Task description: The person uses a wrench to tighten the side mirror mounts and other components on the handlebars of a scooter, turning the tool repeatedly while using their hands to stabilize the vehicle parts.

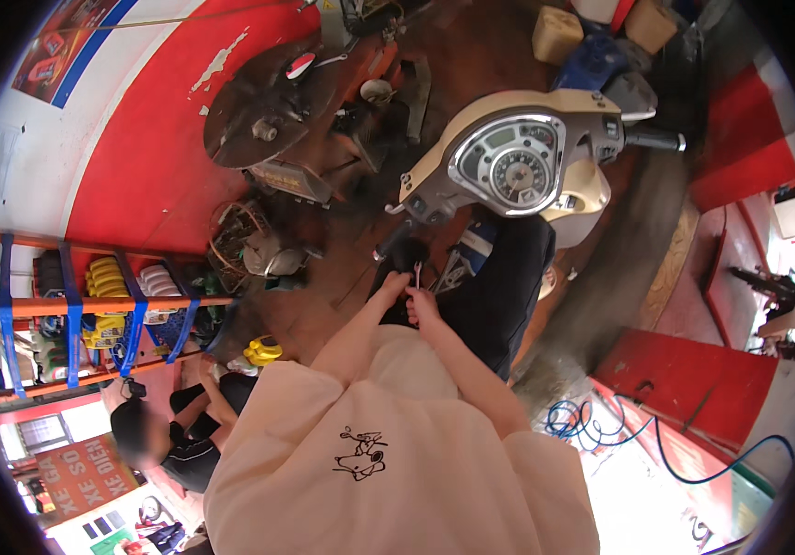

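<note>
Near the scooter's instrument cluster (509, 166), off its near-left side, we've got what looks like a small metal wrench (418, 271) poking up out of our right hand (423, 307). That grip is curled closed around the shank. Our left hand (397, 283) is right beside it, fingers bunched up too, but honestly we can't tell if its grip has any of the tool. Left of the cluster there's a round dark desk (231, 129), then farther left an orange-and-blue rack (27, 306) with bottles (106, 277). Coiled blue hose (592, 418) sits to the cluster's near-right.
</note>
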`<action>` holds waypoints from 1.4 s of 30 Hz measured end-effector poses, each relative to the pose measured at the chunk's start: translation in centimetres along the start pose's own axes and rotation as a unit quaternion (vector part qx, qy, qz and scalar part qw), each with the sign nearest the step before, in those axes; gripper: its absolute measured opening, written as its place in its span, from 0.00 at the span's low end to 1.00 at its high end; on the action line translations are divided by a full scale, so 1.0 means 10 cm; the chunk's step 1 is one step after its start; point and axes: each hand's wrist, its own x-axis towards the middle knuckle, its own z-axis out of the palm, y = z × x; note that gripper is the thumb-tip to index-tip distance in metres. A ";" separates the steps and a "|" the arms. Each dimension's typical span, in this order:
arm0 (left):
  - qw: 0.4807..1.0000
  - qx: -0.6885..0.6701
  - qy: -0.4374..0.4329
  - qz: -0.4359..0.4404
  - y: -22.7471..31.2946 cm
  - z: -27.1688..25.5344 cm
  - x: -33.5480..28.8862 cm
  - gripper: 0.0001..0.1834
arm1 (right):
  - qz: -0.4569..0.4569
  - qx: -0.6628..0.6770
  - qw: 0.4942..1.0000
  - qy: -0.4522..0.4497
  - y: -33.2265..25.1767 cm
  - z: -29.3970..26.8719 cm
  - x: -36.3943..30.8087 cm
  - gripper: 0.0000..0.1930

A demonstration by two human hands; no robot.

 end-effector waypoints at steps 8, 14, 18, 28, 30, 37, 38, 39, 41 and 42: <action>0.995 -0.057 0.077 -0.014 -0.18 0.11 0.06 0.20 | 0.018 0.001 1.000 -0.025 0.07 -0.04 0.02 0.10; 0.980 0.155 0.122 0.003 0.05 0.26 -0.15 0.25 | 0.023 0.033 0.999 -0.003 0.17 -0.15 0.14 0.07; 0.971 0.168 0.160 0.050 -0.06 0.16 0.09 0.25 | 0.009 -0.002 0.999 -0.051 0.25 -0.21 0.48 0.12; 0.970 0.241 0.030 0.014 -0.10 0.28 0.30 0.32 | -0.015 -0.063 0.998 0.002 0.25 -0.33 0.38 0.16; 0.972 0.222 0.076 0.031 -0.26 0.14 0.47 0.31 | -0.030 -0.084 0.996 -0.010 0.28 -0.08 0.22 0.15; 0.971 0.229 0.061 0.025 0.50 0.20 0.44 0.29 | -0.020 -0.111 0.994 -0.003 0.08 0.09 0.15 0.15; 0.972 0.224 0.065 0.027 0.56 0.18 0.45 0.29 | -0.021 -0.118 0.993 -0.004 0.03 0.10 0.17 0.15; 0.972 0.222 0.065 0.027 0.57 0.18 0.44 0.29 | -0.019 -0.122 0.992 -0.004 0.05 0.10 0.17 0.15; 0.974 0.215 0.068 0.028 0.54 0.19 0.42 0.29 | -0.017 -0.127 0.992 -0.003 0.06 0.07 0.17 0.15; 0.975 0.210 0.070 0.029 0.50 0.21 0.41 0.29 | -0.015 -0.132 0.991 -0.003 0.06 0.04 0.17 0.15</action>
